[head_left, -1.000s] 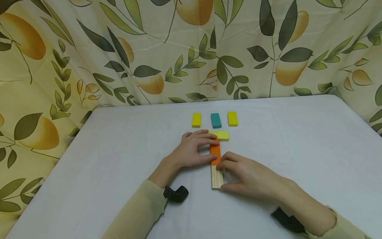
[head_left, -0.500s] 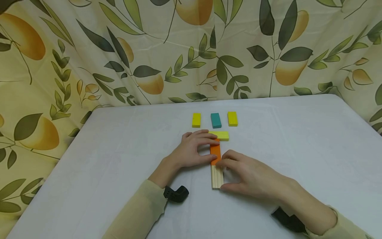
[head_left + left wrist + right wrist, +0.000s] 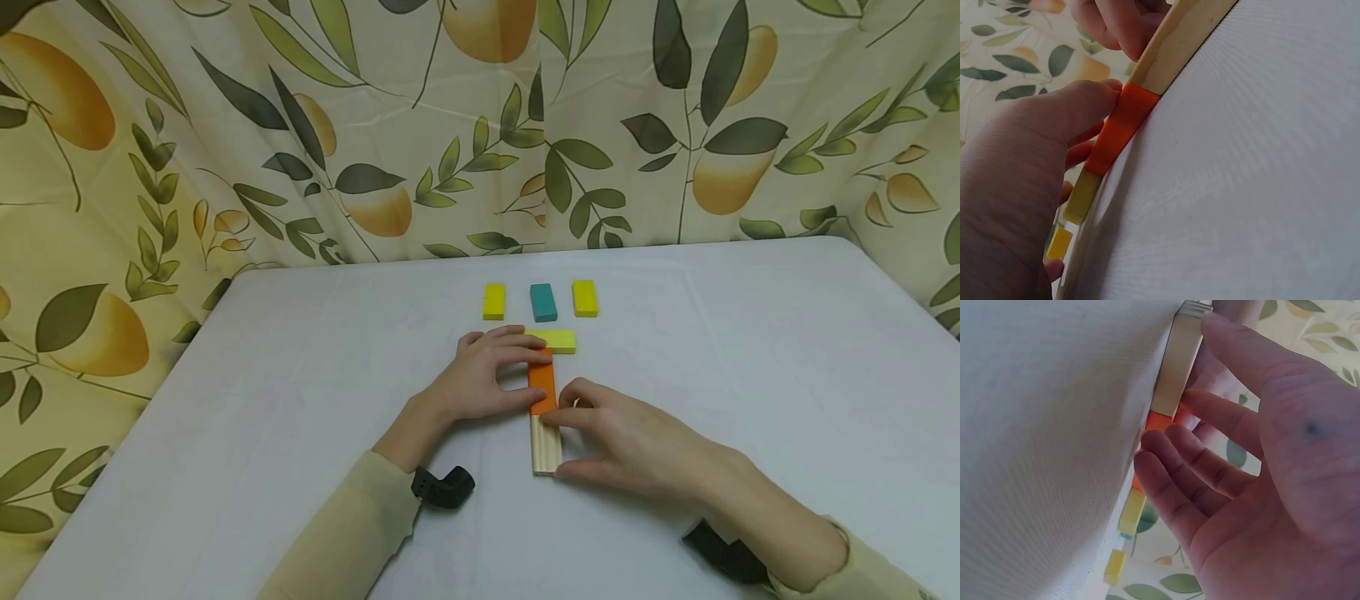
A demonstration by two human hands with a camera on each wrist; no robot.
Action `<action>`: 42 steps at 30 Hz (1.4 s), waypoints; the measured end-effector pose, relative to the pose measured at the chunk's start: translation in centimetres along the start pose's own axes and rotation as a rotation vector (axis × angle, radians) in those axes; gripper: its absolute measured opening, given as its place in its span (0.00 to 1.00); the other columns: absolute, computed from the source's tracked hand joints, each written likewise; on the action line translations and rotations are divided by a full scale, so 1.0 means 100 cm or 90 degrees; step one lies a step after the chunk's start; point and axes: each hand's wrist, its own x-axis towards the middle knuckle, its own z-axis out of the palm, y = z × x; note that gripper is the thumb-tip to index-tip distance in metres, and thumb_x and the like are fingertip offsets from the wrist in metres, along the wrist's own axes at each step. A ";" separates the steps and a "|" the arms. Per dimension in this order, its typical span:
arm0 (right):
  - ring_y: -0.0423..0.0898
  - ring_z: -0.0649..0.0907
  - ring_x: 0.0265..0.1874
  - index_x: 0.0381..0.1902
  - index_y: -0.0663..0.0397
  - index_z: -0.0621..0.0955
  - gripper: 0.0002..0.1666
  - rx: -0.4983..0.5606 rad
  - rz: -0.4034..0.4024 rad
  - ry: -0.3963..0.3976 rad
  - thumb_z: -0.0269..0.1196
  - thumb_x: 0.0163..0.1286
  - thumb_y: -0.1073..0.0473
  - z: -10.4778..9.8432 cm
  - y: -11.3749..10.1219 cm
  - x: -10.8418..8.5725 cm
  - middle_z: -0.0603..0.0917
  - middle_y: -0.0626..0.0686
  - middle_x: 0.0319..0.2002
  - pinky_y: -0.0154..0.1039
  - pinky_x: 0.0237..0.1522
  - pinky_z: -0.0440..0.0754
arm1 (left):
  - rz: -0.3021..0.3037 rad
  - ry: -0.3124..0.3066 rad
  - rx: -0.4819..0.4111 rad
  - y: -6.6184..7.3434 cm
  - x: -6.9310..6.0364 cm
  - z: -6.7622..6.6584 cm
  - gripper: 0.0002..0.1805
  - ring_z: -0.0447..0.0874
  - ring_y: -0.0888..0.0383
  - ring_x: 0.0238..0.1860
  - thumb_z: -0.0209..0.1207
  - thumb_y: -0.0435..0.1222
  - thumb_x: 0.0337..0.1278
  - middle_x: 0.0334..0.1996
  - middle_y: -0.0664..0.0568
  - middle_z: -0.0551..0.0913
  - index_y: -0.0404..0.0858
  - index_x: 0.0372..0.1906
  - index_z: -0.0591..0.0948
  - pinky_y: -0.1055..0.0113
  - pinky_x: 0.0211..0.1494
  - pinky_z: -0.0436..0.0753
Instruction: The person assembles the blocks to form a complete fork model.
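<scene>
fingers [image 3: 573, 418] of the right hand [image 3: 637, 440] shift a bit, spread along the plain block [image 3: 545, 452]; the left hand [image 3: 480, 382] spreads on the orange block [image 3: 542, 377], which touches its far end. no block moves, so the row seems steady.

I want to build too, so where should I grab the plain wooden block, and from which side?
Probably pinch the plain wooden block by its two long sides, near its free end, coming from above. It lies flat, and its other end meets the orange block, leaving little room there.
</scene>
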 end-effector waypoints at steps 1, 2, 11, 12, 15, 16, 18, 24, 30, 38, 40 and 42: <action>0.38 0.77 0.45 0.57 0.49 0.85 0.27 0.000 0.001 -0.001 0.73 0.63 0.47 0.000 0.000 0.000 0.75 0.41 0.51 0.40 0.48 0.79 | -0.001 -0.001 0.000 0.001 0.000 0.000 0.24 0.57 0.61 0.74 0.65 0.53 0.61 0.65 0.65 0.76 0.55 0.61 0.84 0.41 0.71 0.51; 0.38 0.77 0.45 0.57 0.49 0.85 0.27 0.000 0.002 -0.002 0.73 0.63 0.46 0.000 0.000 0.000 0.75 0.41 0.50 0.40 0.48 0.79 | -0.002 -0.003 0.001 0.001 0.000 -0.001 0.24 0.57 0.61 0.74 0.65 0.53 0.61 0.65 0.65 0.76 0.55 0.61 0.84 0.41 0.71 0.52; 0.38 0.77 0.43 0.56 0.46 0.85 0.26 0.001 0.016 -0.005 0.73 0.62 0.45 0.000 0.001 0.000 0.76 0.41 0.49 0.39 0.47 0.80 | -0.004 -0.013 0.003 0.004 -0.001 -0.002 0.24 0.57 0.63 0.75 0.64 0.52 0.63 0.66 0.63 0.76 0.54 0.63 0.83 0.42 0.72 0.50; 0.38 0.77 0.43 0.56 0.46 0.85 0.26 0.002 0.016 -0.005 0.74 0.62 0.45 0.000 0.001 0.000 0.76 0.41 0.49 0.39 0.47 0.80 | -0.004 -0.013 0.003 0.004 -0.001 -0.002 0.24 0.57 0.63 0.75 0.63 0.52 0.63 0.67 0.63 0.75 0.53 0.63 0.83 0.42 0.72 0.50; 0.38 0.77 0.43 0.56 0.46 0.85 0.26 0.003 0.017 -0.007 0.73 0.62 0.45 0.000 0.001 0.000 0.76 0.41 0.50 0.39 0.46 0.80 | -0.006 -0.014 0.006 0.004 -0.001 -0.002 0.24 0.58 0.63 0.75 0.64 0.51 0.63 0.67 0.63 0.75 0.53 0.63 0.83 0.43 0.72 0.51; 0.38 0.77 0.43 0.56 0.46 0.85 0.26 0.003 0.017 -0.008 0.73 0.62 0.45 0.000 0.001 0.000 0.76 0.41 0.50 0.39 0.46 0.80 | -0.006 -0.013 0.007 0.005 -0.001 -0.002 0.24 0.58 0.63 0.74 0.64 0.51 0.63 0.67 0.63 0.75 0.53 0.63 0.83 0.43 0.72 0.51; 0.38 0.77 0.43 0.56 0.46 0.85 0.25 0.003 0.018 -0.009 0.73 0.62 0.45 0.000 0.000 0.000 0.76 0.41 0.50 0.39 0.46 0.80 | -0.006 -0.012 0.009 0.005 -0.001 -0.002 0.23 0.58 0.63 0.74 0.64 0.51 0.63 0.67 0.63 0.75 0.53 0.63 0.83 0.43 0.72 0.52; 0.38 0.77 0.43 0.56 0.47 0.85 0.25 -0.001 0.022 -0.013 0.73 0.63 0.45 0.000 0.000 -0.001 0.76 0.42 0.50 0.39 0.47 0.80 | -0.001 -0.007 0.010 0.004 -0.001 -0.002 0.23 0.59 0.62 0.74 0.64 0.50 0.63 0.66 0.62 0.76 0.53 0.62 0.84 0.43 0.72 0.53; 0.38 0.77 0.43 0.55 0.47 0.85 0.25 0.001 0.022 -0.015 0.73 0.63 0.45 0.001 0.000 -0.001 0.76 0.41 0.50 0.40 0.47 0.80 | 0.000 -0.006 0.006 0.004 -0.002 -0.001 0.23 0.59 0.63 0.74 0.65 0.50 0.63 0.66 0.62 0.76 0.53 0.62 0.84 0.43 0.72 0.53; 0.38 0.77 0.44 0.56 0.46 0.85 0.25 0.000 0.021 -0.014 0.73 0.63 0.44 0.001 0.000 -0.002 0.76 0.41 0.51 0.41 0.49 0.80 | 0.002 -0.010 0.015 0.005 -0.003 -0.001 0.23 0.59 0.62 0.74 0.64 0.51 0.63 0.67 0.62 0.76 0.53 0.62 0.83 0.43 0.72 0.53; 0.38 0.77 0.45 0.57 0.46 0.84 0.26 -0.002 0.020 -0.014 0.73 0.63 0.44 0.001 0.000 -0.002 0.76 0.42 0.51 0.42 0.50 0.80 | 0.008 -0.011 0.025 0.005 -0.003 -0.002 0.24 0.58 0.62 0.75 0.63 0.51 0.63 0.67 0.62 0.75 0.53 0.63 0.83 0.43 0.72 0.52; 0.38 0.77 0.45 0.57 0.46 0.84 0.26 -0.004 0.021 -0.015 0.72 0.64 0.44 0.000 -0.001 -0.002 0.75 0.41 0.51 0.42 0.50 0.80 | 0.015 -0.012 0.033 0.004 -0.004 -0.002 0.24 0.57 0.62 0.75 0.63 0.52 0.64 0.68 0.62 0.74 0.53 0.64 0.82 0.43 0.72 0.52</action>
